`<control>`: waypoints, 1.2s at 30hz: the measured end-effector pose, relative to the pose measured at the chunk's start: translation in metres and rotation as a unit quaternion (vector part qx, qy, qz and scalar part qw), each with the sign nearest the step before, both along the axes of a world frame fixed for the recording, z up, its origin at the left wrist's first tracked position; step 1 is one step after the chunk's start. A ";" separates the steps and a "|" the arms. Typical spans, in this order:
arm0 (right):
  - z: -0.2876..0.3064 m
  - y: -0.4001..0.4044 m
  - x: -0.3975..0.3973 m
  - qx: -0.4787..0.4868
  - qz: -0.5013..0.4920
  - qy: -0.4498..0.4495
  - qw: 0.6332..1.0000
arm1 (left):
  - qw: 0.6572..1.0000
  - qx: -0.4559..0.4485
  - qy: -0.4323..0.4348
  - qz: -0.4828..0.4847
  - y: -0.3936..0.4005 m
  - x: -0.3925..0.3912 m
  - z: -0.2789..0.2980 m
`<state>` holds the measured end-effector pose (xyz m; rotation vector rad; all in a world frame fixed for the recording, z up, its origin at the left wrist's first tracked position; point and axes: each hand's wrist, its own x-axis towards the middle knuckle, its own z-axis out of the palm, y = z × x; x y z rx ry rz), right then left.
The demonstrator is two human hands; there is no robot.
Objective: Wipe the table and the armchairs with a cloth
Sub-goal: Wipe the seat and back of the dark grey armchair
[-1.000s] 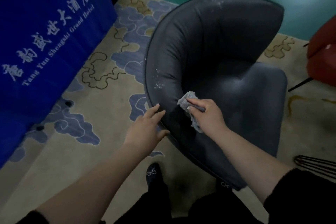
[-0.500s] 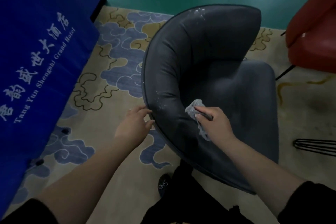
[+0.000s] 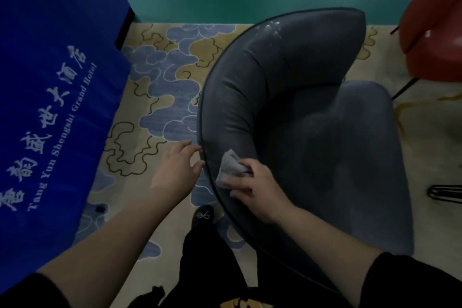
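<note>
Head view: right hand curled around a small grey cloth, pressing it on the padded rim of a dark grey armchair, at the rim's near-left part, just inside the edge piping. Left hand loose and holding nothing, fingers only slightly bent, fingertips touching the outer edge of the same rim, just beside the cloth. White specks on the far top of the armchair back. Blue tablecloth with white hotel lettering at the left edge, apart from the armchair. Patterned carpet under all. Red chair in the far right corner. Black shoe on the carpet near the armchair's base.
</note>
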<state>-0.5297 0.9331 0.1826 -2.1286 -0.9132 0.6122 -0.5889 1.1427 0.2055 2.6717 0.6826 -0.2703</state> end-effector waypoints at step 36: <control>0.006 0.115 -0.020 -0.100 -0.343 -0.040 0.933 | 0.920 0.064 -0.009 -0.387 0.090 0.104 -0.017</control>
